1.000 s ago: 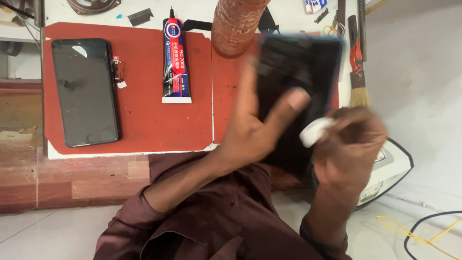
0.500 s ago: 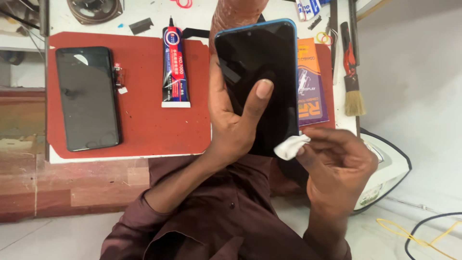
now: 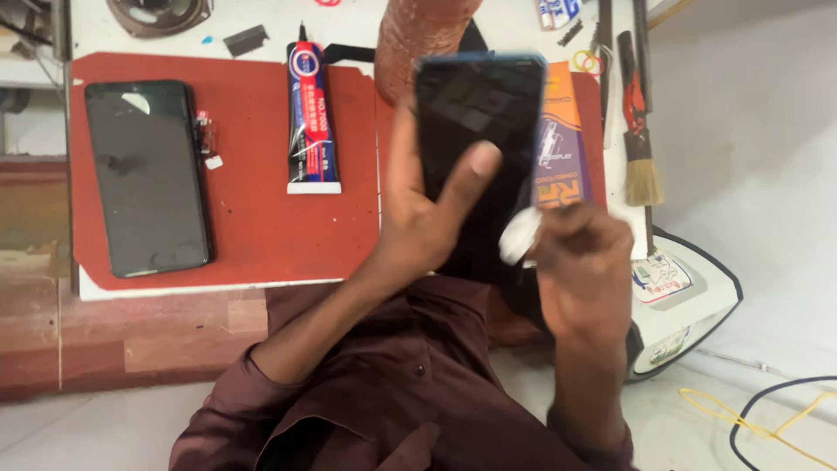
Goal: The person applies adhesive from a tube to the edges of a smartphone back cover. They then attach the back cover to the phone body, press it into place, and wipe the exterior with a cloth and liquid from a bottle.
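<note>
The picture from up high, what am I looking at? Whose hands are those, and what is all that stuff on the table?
A camera sits on a person's head and looks down, so these are the person's own hands. The left hand holds up a dark phone. The right hand pinches a small white wad against the phone's lower edge. On the red mat lie another phone and a tube of glue. A small brush lies to the right.
</note>
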